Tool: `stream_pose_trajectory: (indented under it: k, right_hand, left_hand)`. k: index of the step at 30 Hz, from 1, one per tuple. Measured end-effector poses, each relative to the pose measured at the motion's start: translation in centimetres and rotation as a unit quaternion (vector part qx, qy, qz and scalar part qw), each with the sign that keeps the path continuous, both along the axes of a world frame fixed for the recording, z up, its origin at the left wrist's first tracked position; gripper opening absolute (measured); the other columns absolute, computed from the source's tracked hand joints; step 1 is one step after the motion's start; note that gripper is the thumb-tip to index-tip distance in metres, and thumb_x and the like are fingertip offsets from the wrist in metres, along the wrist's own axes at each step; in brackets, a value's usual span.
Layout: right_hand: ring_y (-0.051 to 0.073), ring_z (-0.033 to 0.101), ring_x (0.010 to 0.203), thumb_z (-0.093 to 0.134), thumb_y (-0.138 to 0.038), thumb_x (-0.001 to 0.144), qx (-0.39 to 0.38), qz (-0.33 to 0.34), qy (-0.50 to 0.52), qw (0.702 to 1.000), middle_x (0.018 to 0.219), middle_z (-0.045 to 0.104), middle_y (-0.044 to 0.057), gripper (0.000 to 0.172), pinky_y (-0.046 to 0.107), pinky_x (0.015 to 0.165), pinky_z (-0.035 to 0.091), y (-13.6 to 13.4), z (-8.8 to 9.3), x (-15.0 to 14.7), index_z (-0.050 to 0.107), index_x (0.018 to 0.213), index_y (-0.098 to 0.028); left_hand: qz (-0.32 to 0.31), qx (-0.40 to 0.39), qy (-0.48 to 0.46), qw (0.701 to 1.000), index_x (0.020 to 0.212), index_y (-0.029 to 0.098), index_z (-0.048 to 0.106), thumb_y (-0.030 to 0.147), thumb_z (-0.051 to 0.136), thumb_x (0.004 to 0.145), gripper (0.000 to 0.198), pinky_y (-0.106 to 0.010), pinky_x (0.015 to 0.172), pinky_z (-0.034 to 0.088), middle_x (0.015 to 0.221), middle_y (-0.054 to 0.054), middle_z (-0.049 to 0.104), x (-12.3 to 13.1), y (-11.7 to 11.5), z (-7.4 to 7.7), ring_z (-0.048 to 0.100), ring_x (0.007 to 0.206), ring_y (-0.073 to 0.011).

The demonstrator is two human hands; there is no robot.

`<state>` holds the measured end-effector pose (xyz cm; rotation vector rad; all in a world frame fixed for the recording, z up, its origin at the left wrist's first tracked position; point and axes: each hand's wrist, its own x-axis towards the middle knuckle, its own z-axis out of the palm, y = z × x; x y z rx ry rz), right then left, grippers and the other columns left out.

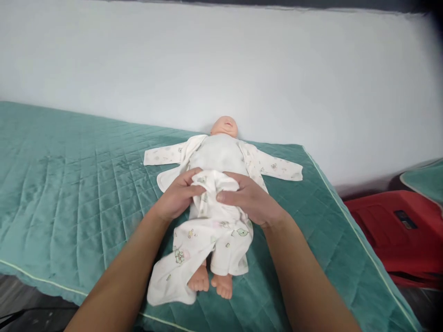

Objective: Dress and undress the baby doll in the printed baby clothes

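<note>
A baby doll (219,153) lies on its back, its head toward the wall. Around its bare pale torso a white printed baby jacket (278,165) hangs open, both sleeves spread sideways. White baby pants (226,233) with small animal prints cover the doll's legs; the bare feet (221,283) show below. One pant leg is spread out past the foot at left. My left hand (180,193) pinches the bunched waistband between thumb and fingers. Opposite it, my right hand (251,198) grips the waistband's other side, thumb on top and fingertips partly hidden by the cloth.
Under the doll is a green quilted cover (86,193) with a pale piped edge. A white wall (221,60) rises directly behind the doll's head. Beyond the right edge stands a red plastic object (387,230). A dark cable (20,312) shows at lower left.
</note>
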<state>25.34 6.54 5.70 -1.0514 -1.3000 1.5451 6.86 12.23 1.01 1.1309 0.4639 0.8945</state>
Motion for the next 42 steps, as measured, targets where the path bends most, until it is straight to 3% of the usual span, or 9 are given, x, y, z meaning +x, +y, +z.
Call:
stream_pose_trajectory:
  k: [5,10,13,17,20,23,29,36,42]
  right_hand:
    - [0.020,0.065,0.087,0.080,-0.030,0.072,0.031,0.095,-0.149,0.984,0.095,0.072,0.000,0.035,0.027,0.070,0.050,-0.6,0.9,-0.4,0.072,0.105,-0.022]
    - [0.020,0.067,0.092,0.072,-0.033,0.082,0.002,-0.010,0.042,0.999,0.099,0.073,0.003,0.036,0.032,0.080,0.053,-0.5,-0.2,-0.4,0.067,0.115,-0.022]
    - [0.018,0.067,0.081,0.072,-0.035,0.082,-0.006,-0.032,0.098,0.995,0.093,0.073,0.004,0.034,0.029,0.073,0.053,-0.3,-0.7,-0.7,0.067,0.112,-0.019]
    - [0.019,0.067,0.088,0.074,-0.039,0.080,0.015,-0.022,-0.001,1.000,0.098,0.072,0.004,0.039,0.029,0.075,0.052,-0.6,0.0,-1.2,0.067,0.113,-0.019]
    - [0.021,0.066,0.096,0.077,-0.036,0.076,0.037,0.054,-0.091,0.994,0.104,0.072,0.003,0.044,0.029,0.078,0.052,-1.0,0.8,-1.2,0.067,0.116,-0.021]
    - [0.022,0.065,0.097,0.074,-0.037,0.078,0.041,0.090,-0.130,0.987,0.106,0.071,0.003,0.043,0.031,0.080,0.052,-1.3,1.1,-0.8,0.067,0.116,-0.021]
    - [0.018,0.061,0.087,0.072,-0.039,0.078,0.107,0.053,-0.191,0.974,0.094,0.068,0.002,0.030,0.029,0.076,0.047,-1.3,0.0,-0.9,0.069,0.099,-0.017]
    - [0.014,0.054,0.075,0.067,-0.039,0.080,0.180,0.021,-0.251,0.951,0.079,0.060,-0.002,0.024,0.025,0.069,0.041,-1.4,-0.6,-1.2,0.063,0.084,-0.016]
    - [0.017,0.059,0.078,0.071,-0.036,0.073,0.196,0.099,-0.380,0.898,0.079,0.067,0.000,0.020,0.025,0.068,0.041,-1.7,-0.5,-1.4,0.066,0.079,-0.017]
  left_hand:
    - [0.061,-0.043,-0.035,0.997,0.086,0.018,0.064,0.037,0.077,0.075,0.025,-0.020,0.058,0.044,0.070,0.003,0.061,0.3,-0.5,-0.2,0.055,0.061,-0.0103]
    - [0.016,0.026,0.064,0.997,0.095,0.014,0.070,0.055,0.070,0.077,0.045,-0.026,0.066,0.049,0.079,-0.005,0.070,-0.5,-0.4,0.4,0.064,0.073,-0.0191]
    - [-0.051,0.063,0.101,0.992,0.096,0.012,0.071,0.048,0.080,0.070,0.045,-0.026,0.066,0.049,0.082,-0.005,0.071,-0.8,-0.2,0.2,0.063,0.072,-0.0184]
    - [-0.008,0.000,0.033,0.999,0.094,0.015,0.069,0.046,0.078,0.072,0.039,-0.026,0.066,0.050,0.080,-0.004,0.069,-0.7,-0.5,0.3,0.063,0.069,-0.0161]
    - [0.053,-0.033,0.016,0.998,0.086,0.016,0.067,0.049,0.074,0.076,0.035,-0.023,0.058,0.047,0.071,0.000,0.065,-0.6,-1.5,1.0,0.059,0.061,-0.0128]
    - [0.066,-0.076,0.038,0.994,0.087,0.016,0.068,0.049,0.073,0.077,0.035,-0.022,0.052,0.044,0.066,0.000,0.064,-0.9,-3.3,2.1,0.057,0.056,-0.0121]
    - [0.024,-0.171,-0.002,0.985,0.103,0.014,0.069,0.041,0.072,0.081,0.035,-0.026,0.061,0.051,0.077,-0.005,0.070,-2.5,-8.5,3.5,0.063,0.064,-0.0156]
    - [0.056,-0.186,-0.066,0.979,0.106,0.017,0.066,0.027,0.069,0.083,0.025,-0.025,0.064,0.051,0.088,-0.004,0.068,-2.7,-12.7,5.6,0.063,0.071,-0.0141]
    - [0.104,-0.255,-0.066,0.959,0.101,0.019,0.067,0.032,0.067,0.085,0.021,-0.027,0.064,0.053,0.103,-0.006,0.069,-3.2,-17.4,4.7,0.065,0.084,-0.0174]
